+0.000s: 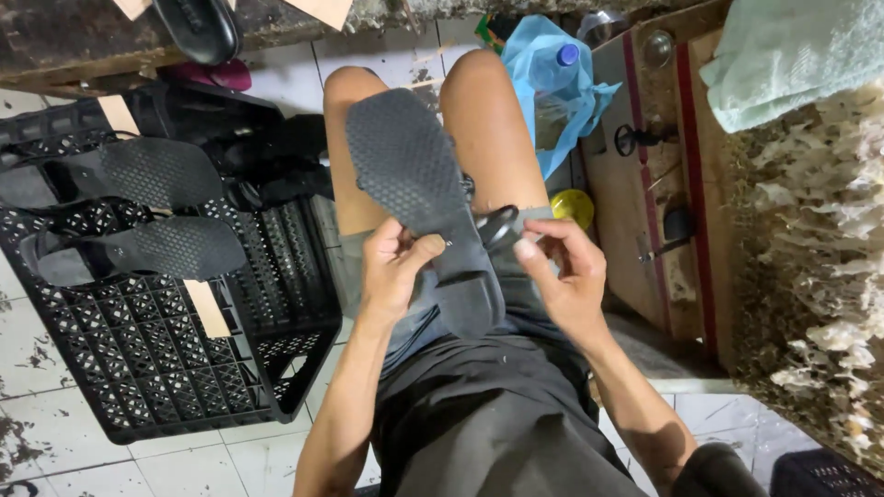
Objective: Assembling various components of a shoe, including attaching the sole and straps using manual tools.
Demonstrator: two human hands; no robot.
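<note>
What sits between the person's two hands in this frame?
In the head view, the heel end of a black sandal, sole up, lies between the left hand and right hand; both hold it.

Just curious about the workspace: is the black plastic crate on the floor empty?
No. The black plastic crate has two black shoe soles lying on top of it, tread side up, beside the person's left hand.

Sandal sole (419,179) over the knees: matt black rubber-like material, embossed diamond tread, smoother at the heel; the two soles (157,207) left of it show the same textured finish. They lie on a crate (147,368) of rigid black plastic lattice, slight sheen, on glazed white floor tiles (55,460), stained. Right of the sole: thin glossy blue plastic bag (571,92), worn scuffed wooden board (645,230), soft pale-green cloth (792,55).
</note>
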